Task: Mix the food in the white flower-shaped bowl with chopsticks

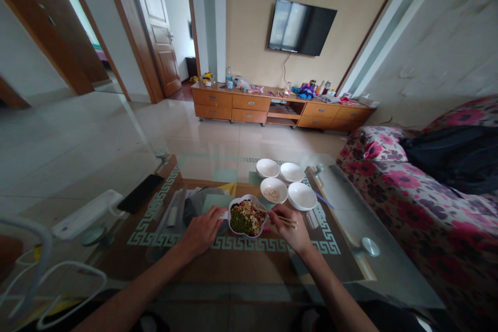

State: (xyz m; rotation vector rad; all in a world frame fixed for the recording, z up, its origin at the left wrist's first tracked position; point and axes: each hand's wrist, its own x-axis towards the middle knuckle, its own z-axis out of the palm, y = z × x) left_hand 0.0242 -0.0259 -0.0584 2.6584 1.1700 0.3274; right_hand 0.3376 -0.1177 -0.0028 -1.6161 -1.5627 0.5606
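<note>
My left hand (pixel 204 229) is closed on the short handle of a white, flower-shaped bowl (pixel 230 225). Mixed beans and grains (pixel 246 218) fill it, green ones at the left, paler and reddish ones elsewhere. Chopsticks (pixel 287 222) are gripped in my right hand (pixel 291 231), their tips in the mix at the bowl's right side. Just beyond that hand stand several white bowls in a cluster. The near left bowl (pixel 264 185) has some pale pieces (pixel 271 195) in it; no contents show in the near right bowl (pixel 302 196).
Everything stands on a glass coffee table (pixel 249 259) with a key pattern. At its left lie a black phone-like slab (pixel 140 193) and a white tray-like container (pixel 87 213). A flowered sofa (pixel 408 187) is at the right. A low cabinet (pixel 249 106) and a television (pixel 301 28) are ahead.
</note>
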